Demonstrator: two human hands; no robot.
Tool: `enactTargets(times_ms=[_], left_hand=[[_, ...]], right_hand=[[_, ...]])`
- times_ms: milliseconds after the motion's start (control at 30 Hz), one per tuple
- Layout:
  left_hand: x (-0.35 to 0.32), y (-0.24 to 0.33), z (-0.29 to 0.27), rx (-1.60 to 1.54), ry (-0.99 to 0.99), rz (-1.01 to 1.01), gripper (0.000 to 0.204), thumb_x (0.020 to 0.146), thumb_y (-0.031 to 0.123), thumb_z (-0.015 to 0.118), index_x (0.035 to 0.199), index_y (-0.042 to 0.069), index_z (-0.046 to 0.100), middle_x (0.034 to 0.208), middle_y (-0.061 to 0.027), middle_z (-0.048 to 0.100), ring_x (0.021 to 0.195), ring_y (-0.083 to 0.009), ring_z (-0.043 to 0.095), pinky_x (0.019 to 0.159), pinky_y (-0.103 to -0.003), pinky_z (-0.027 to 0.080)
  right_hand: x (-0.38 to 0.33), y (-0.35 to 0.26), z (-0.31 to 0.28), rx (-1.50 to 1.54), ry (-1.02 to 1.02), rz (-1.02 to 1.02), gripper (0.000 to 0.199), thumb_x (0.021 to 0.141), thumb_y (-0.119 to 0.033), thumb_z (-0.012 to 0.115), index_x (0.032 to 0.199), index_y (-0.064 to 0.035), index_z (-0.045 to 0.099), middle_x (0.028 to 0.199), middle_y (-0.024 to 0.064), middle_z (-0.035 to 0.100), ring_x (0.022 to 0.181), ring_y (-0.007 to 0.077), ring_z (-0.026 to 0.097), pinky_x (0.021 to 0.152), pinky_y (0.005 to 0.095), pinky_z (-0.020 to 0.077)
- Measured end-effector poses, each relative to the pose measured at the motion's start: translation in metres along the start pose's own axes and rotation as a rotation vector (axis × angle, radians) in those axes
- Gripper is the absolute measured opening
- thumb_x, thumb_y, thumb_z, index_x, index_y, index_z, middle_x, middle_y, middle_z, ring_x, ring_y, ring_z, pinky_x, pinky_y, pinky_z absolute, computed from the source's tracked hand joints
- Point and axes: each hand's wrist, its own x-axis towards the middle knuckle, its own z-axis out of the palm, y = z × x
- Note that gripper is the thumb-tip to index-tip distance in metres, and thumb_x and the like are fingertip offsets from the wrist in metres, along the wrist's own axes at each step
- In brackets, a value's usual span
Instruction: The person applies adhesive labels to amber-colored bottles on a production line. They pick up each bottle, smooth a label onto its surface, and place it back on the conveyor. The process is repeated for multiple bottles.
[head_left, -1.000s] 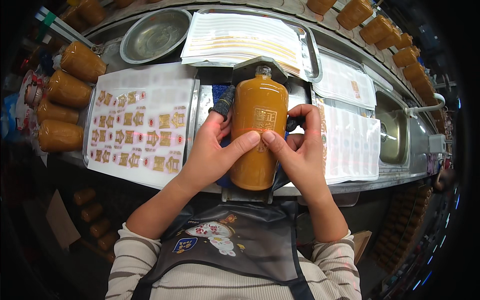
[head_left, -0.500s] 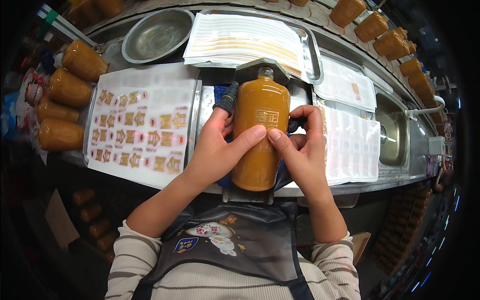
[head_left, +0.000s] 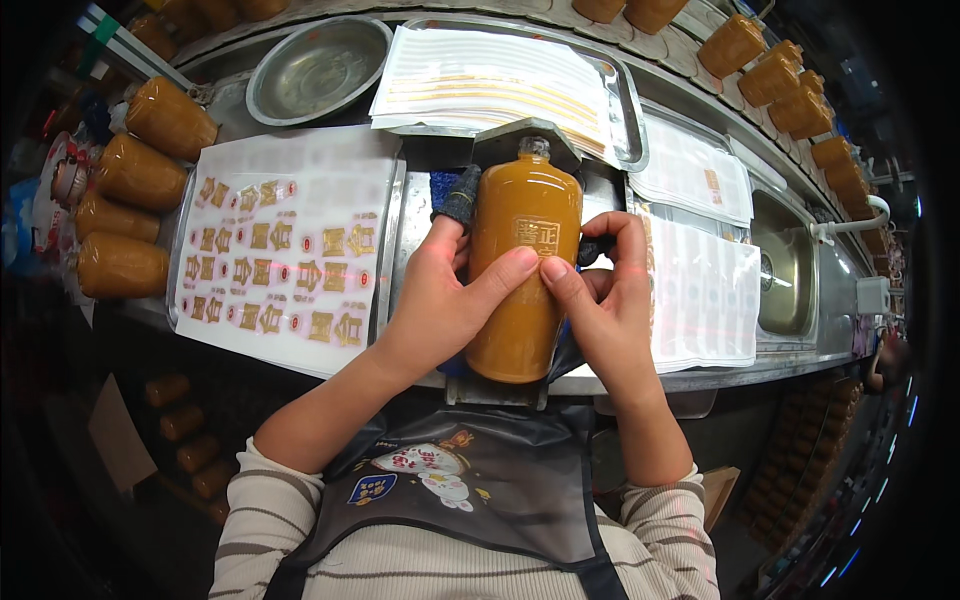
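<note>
A glossy amber-brown bottle (head_left: 516,340) with a short bare neck lies with its neck pointing away from me, in a metal holder (head_left: 528,130). On its front is a pale gold raised-looking square mark (head_left: 537,233). My left hand (head_left: 440,290) grips the bottle's left side, thumb pressed on the front just below the mark. A dark cover wraps one of its fingertips. My right hand (head_left: 605,290) is closed at the right side, its thumb touching the front beside the left thumb. Its other fingers are curled, partly hidden, with dark coverings on their tips.
To the left lies a tray with a sheet of gold and red decals (head_left: 275,260); brown bottles (head_left: 135,175) stand beyond it. A metal bowl (head_left: 320,70) and stacked paper sheets (head_left: 490,75) are behind. Right are more sheets (head_left: 700,290), a sink (head_left: 785,265) and a slatted conveyor (head_left: 690,75) carrying bottles.
Both thumbs stay on the bottle with barely a shift; the view has moved very slightly. Bottles on the conveyor at the back right have travelled further to the right.
</note>
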Motion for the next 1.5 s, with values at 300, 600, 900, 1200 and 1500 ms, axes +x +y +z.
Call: enactTargets(times_ms=[300,600,900,1200,1500], left_hand=[[-0.003,-0.009,-0.017,0.018,-0.110,0.039,0.049,0.088,0.024,0.078,0.110,-0.004,0.043,0.122,-0.0203,0.056,0.121,-0.0238,0.056,0.104,-0.037,0.045],[-0.003,-0.005,-0.017,0.036,-0.118,0.067,0.048,0.091,0.020,0.074,0.115,-0.006,0.043,0.125,-0.0215,0.056,0.123,-0.0251,0.056,0.103,-0.036,0.047],[-0.002,-0.004,-0.009,-0.034,-0.076,0.044,0.051,0.092,0.020,0.072,0.121,-0.009,0.042,0.129,-0.0224,0.055,0.123,-0.0234,0.056,0.102,-0.034,0.048],[-0.003,-0.002,-0.007,-0.040,-0.054,0.030,0.046,0.092,0.020,0.073,0.116,-0.007,0.045,0.125,-0.0212,0.058,0.120,-0.0207,0.058,0.099,-0.033,0.049],[-0.004,-0.005,-0.009,-0.110,-0.032,0.047,0.038,0.095,0.021,0.067,0.115,-0.006,0.048,0.122,-0.0171,0.061,0.115,-0.0163,0.059,0.097,-0.030,0.049]], right_hand=[[-0.006,-0.007,-0.001,-0.092,-0.004,-0.020,0.056,0.082,-0.025,0.080,0.117,0.0012,0.045,0.089,0.0052,0.058,0.052,0.0025,0.043,0.045,0.0214,0.0342],[-0.005,0.002,0.000,0.031,0.027,-0.058,0.042,0.087,-0.013,0.072,0.118,0.0002,0.046,0.088,0.0051,0.059,0.052,0.0012,0.046,0.046,0.0207,0.0337],[0.021,-0.009,-0.010,0.290,-0.047,0.089,0.035,0.085,-0.002,0.069,0.114,-0.0036,0.049,0.100,0.0028,0.057,0.065,0.0009,0.057,0.056,0.0163,0.0425],[0.020,-0.010,-0.009,0.295,-0.057,0.071,0.036,0.080,-0.005,0.079,0.108,-0.0017,0.056,0.100,0.0014,0.060,0.063,-0.0021,0.049,0.057,0.0132,0.0409],[0.013,-0.015,-0.001,-0.190,0.008,-0.244,0.012,0.085,0.000,0.073,0.094,-0.0001,0.065,0.086,-0.0033,0.061,0.060,-0.0033,0.045,0.053,0.0135,0.0332]])
